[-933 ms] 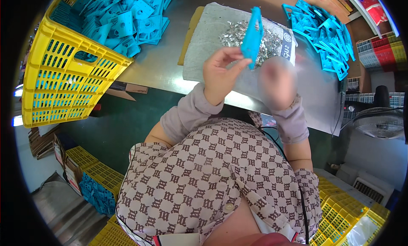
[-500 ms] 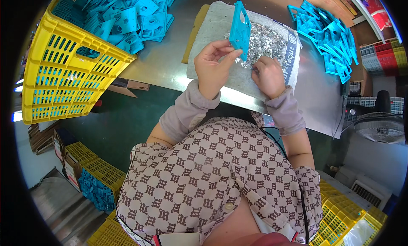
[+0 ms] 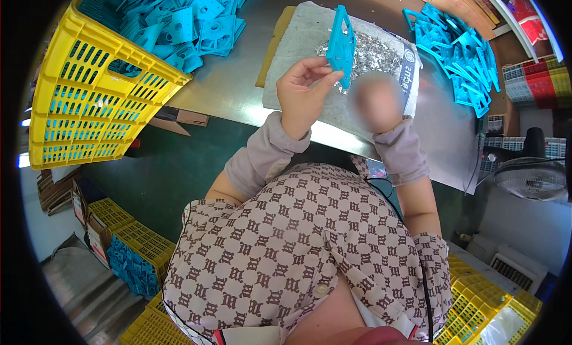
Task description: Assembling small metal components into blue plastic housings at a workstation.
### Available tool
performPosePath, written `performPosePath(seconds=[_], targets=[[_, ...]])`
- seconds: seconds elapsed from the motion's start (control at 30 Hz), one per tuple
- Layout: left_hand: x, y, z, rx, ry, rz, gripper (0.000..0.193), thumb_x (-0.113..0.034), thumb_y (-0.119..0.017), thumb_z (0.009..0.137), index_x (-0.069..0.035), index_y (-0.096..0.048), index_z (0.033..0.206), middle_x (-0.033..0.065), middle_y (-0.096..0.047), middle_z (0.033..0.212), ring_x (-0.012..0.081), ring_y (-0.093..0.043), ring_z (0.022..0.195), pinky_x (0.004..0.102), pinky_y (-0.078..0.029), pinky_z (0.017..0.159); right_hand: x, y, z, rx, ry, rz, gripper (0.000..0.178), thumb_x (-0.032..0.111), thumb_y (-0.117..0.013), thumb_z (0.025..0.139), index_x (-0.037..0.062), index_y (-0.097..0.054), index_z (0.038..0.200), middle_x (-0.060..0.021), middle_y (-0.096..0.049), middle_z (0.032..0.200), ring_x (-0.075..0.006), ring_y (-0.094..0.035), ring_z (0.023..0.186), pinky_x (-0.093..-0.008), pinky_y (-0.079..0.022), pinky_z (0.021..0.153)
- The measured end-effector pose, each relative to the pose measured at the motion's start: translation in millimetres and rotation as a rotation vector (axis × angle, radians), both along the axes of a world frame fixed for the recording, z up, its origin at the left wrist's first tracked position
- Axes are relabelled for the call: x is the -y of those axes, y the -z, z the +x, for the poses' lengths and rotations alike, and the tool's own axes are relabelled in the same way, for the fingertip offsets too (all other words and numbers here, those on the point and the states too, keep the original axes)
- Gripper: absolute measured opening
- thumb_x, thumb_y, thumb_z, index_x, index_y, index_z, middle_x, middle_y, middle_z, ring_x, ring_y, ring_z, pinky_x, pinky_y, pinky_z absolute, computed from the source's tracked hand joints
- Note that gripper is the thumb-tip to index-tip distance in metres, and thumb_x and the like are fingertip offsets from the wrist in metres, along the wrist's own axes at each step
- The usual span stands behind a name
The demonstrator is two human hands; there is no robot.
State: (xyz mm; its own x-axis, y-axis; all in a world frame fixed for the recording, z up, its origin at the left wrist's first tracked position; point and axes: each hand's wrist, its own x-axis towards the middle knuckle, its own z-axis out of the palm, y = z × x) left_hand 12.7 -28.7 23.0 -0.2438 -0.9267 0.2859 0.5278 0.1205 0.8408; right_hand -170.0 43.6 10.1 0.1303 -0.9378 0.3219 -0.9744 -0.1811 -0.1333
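Observation:
My left hand pinches the lower end of a turquoise plastic plate with cut-out openings, which stands upright above the table. Beside it, close to the near edge of a spread of small shiny metal pieces, is my right hand. It is blurred, so its fingers and anything in them cannot be made out. The metal pieces lie on a pale cloth with a dark printed strip along its right side.
A yellow crate stands at the left, with a heap of turquoise plates by it. More turquoise plates are piled at the right of the metal table. A fan is at far right.
The turquoise plate in my left hand has shifted slightly right and turned a little. My right hand has drawn back slightly toward me from the metal pieces and become blurred.

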Motion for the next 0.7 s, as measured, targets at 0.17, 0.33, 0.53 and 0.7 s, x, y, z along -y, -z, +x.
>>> performPosePath(seconds=[0.17,0.33,0.53,0.7], targets=[[-3.7,-1.9,-1.8,-0.030,0.048,0.032,0.028,0.007,-0.076,0.082,0.005,-0.064,0.108,0.0093,-0.071,0.095,0.0119,-0.067,0.088,0.0257,-0.056,0.080,-7.2,-7.3,-1.2,0.216,-0.023,-0.125,0.008,0.007,-0.073,0.071,0.0065,-0.071,0.079,-0.0063,-0.064,0.079,-0.0254,-0.063,0.078,-0.0379,-0.045,0.074],[-8.8,-2.8,-4.0,-0.081,0.129,0.068,0.031,0.009,-0.077,0.081,0.005,-0.063,0.108,0.0082,-0.069,0.094,0.0114,-0.065,0.087,0.0247,-0.055,0.081,-12.9,-36.4,14.6,0.621,0.033,-0.277,0.013,0.000,-0.077,0.070,0.0036,-0.074,0.081,-0.0076,-0.067,0.080,-0.0235,-0.064,0.075,-0.0333,-0.049,0.068],[-15.8,-4.7,-5.5,-0.031,0.188,-0.026,0.031,0.010,-0.076,0.080,0.003,-0.065,0.108,0.0083,-0.070,0.096,0.0123,-0.067,0.089,0.0258,-0.056,0.082,-15.7,-59.3,26.6,0.708,0.000,-0.361,0.018,-0.004,-0.079,0.069,0.0021,-0.076,0.087,-0.0077,-0.068,0.082,-0.0213,-0.064,0.076,-0.0302,-0.050,0.067],[-18.2,-6.5,-5.3,0.036,0.165,-0.094,0.029,0.010,-0.077,0.080,0.002,-0.066,0.106,0.0079,-0.070,0.097,0.0124,-0.067,0.090,0.0264,-0.056,0.081,-18.7,-66.1,28.1,0.618,-0.027,-0.392,0.019,-0.005,-0.079,0.069,0.0019,-0.076,0.086,-0.0074,-0.069,0.081,-0.0217,-0.064,0.077,-0.0308,-0.050,0.068]])
